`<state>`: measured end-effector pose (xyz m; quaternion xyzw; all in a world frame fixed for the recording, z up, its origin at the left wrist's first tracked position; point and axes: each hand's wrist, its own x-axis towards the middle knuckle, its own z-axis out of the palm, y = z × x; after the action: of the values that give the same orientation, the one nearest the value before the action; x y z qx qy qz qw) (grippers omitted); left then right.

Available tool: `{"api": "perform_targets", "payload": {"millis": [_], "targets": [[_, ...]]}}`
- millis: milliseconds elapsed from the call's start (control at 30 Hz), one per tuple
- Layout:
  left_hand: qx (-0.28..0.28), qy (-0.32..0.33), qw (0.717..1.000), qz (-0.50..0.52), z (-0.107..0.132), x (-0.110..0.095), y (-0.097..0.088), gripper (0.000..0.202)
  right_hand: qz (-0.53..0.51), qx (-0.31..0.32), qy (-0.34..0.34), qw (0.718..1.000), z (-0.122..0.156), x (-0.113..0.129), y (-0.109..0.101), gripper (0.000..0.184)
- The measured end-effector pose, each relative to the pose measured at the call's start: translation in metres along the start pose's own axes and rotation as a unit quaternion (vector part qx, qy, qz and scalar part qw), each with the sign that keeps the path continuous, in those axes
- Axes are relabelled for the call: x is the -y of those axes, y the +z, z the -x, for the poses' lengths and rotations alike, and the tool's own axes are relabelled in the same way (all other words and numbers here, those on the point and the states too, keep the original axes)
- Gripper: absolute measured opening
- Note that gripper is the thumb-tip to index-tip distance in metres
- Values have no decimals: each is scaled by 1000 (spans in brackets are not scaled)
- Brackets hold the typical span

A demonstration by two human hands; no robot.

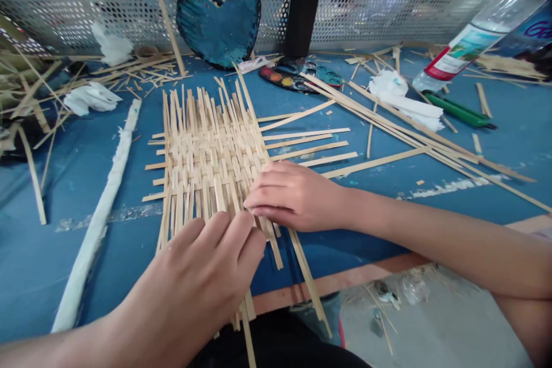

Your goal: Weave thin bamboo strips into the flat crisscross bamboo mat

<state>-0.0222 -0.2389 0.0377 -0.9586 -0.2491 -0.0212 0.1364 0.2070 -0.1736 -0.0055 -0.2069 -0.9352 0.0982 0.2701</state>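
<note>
A half-woven mat of pale bamboo strips lies on the blue table, its strip ends sticking out on every side. My left hand is over the mat's near edge, its fingers curled closed on the strips there. Just beyond it, my right hand rests on the mat's right near corner with the fingers bent and pressed together at a strip. The fingertips of both hands nearly meet, and what exactly each pinches is partly hidden. Several strip ends hang past the table edge toward my lap.
Loose bamboo strips lie to the right. Behind them are crumpled tissue, a green cutter, a plastic bottle and a paint palette. A black phone leans on the perforated screen. A whitish stick lies left.
</note>
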Motion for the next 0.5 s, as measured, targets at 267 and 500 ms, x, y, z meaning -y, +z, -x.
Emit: {"api": "perform_targets", "payload": {"millis": [267, 500], "targets": [[-10, 39, 997, -67, 2, -2, -24, 25, -59, 29, 33, 997, 1, 2, -5, 23], [-72, 45, 995, -50, 3, 1, -22, 25, 133, -19, -21, 991, -2, 9, 5, 26]]}}
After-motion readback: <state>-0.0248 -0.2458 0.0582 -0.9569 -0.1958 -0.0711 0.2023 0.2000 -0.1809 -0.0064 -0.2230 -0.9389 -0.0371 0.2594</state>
